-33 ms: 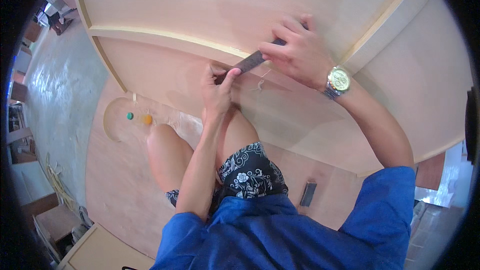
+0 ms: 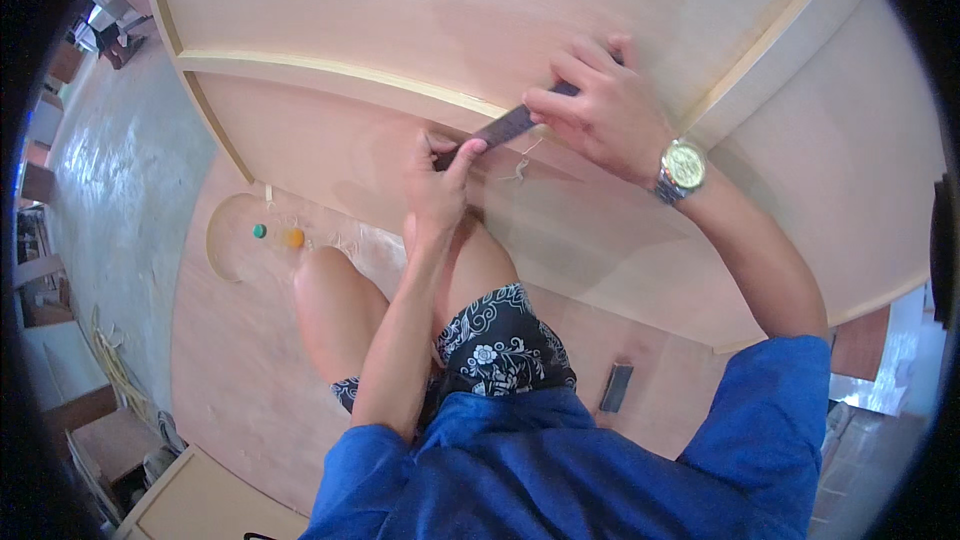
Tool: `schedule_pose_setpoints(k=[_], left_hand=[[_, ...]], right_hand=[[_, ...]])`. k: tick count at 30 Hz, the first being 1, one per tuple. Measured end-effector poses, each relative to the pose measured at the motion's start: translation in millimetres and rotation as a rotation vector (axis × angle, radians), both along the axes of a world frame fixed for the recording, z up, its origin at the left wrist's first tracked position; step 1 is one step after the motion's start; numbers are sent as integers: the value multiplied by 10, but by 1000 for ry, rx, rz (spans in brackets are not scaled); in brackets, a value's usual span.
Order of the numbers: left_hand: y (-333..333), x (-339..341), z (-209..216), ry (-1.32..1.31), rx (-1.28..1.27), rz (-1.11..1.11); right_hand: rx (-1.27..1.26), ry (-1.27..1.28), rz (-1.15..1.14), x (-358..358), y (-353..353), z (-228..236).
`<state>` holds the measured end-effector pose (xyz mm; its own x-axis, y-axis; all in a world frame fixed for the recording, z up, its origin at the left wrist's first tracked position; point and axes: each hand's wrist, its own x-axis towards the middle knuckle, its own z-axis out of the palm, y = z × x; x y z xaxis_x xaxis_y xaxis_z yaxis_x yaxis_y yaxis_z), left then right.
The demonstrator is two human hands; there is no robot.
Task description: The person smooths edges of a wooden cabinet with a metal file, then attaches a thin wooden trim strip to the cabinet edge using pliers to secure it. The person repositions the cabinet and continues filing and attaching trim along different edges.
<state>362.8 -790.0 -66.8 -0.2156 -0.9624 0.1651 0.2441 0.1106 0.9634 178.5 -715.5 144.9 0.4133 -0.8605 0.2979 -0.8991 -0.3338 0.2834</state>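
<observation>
Gripping flat dark bar (image 2: 507, 124); hands (image 2: 612, 120) near smooth wooden strip (image 2: 330, 74).

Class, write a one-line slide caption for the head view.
Left hand and right hand hold a dark bar by a pale wooden strip.

Left hand (image 2: 437, 195) at 11 o'clock, fingers (image 2: 424, 152) curled, thumb (image 2: 464, 160) toward 1 o'clock, right hand (image 2: 614, 123) flexed between 1 and 2 o'clock, right forearm (image 2: 755, 250) inclined toward 11 o'clock

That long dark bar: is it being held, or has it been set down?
Held. The left hand grips the dark bar near one end, the right hand near the other. Whether it touches the wooden rail is unclear.
</observation>
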Motion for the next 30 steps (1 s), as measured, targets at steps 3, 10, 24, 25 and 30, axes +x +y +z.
schedule_pose_setpoints(k=[3, 10, 24, 25, 30], left_hand=[[192, -83, 3, -34, 16, -10], [29, -36, 215, -169, -146, 88], [-341, 16, 231, -208, -269, 206], [-324, 6, 226, -234, -243, 187], [-45, -134, 122, -311, -299, 137]], right_hand=[[-27, 16, -11, -43, 184, -17], [-125, -98, -108, -62, 248, 11], [-166, -116, -118, 17, 87, -185], [-159, -117, -129, 0, 114, -189], [-142, -90, -166, -96, 418, -227]])
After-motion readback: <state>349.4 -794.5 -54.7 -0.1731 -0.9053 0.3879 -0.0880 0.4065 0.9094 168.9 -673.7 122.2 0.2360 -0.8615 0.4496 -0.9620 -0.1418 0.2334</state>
